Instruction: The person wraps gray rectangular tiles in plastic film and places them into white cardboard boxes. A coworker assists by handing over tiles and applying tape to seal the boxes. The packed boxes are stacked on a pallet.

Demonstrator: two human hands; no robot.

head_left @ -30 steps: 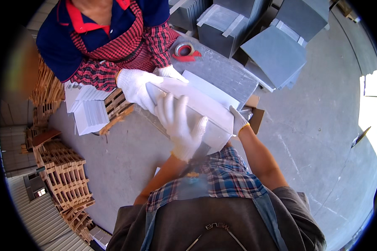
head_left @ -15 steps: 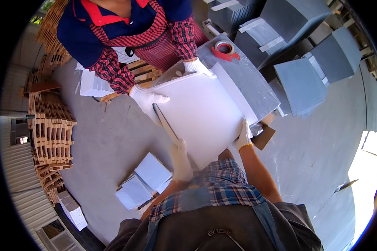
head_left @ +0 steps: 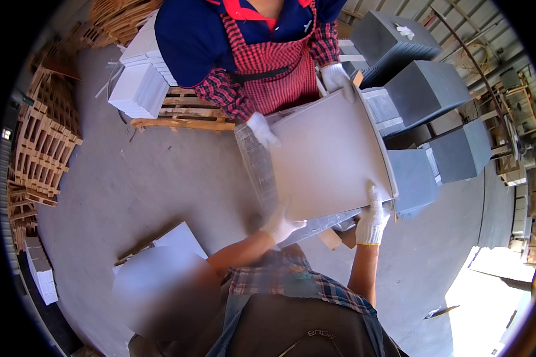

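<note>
A large white board (head_left: 327,154) lies level over a wrapped table (head_left: 253,160), held from both sides. My left hand (head_left: 281,226), in a white glove, is closed at its near left corner; the hand is a little blurred. On the near right edge my gloved right hand (head_left: 372,223) grips the board, thumb on top and fingers partly hidden. Across from me, a person in a red checked apron (head_left: 274,71) has one white-gloved hand (head_left: 262,130) at the left edge and the other gloved hand (head_left: 337,78) at the far right corner.
Grey panel stacks (head_left: 426,95) stand at the right. White stacked boxes (head_left: 138,89) sit near a wooden pallet (head_left: 184,113) at the far left. Piled pallets (head_left: 47,137) line the left side. White boards (head_left: 181,238) lie low at my left, and cardboard (head_left: 329,240) is under the near table edge.
The board has shifted right and now covers the tape dispenser seen before. My left hand has moved from its left edge to the near corner. The view has turned as well.
</note>
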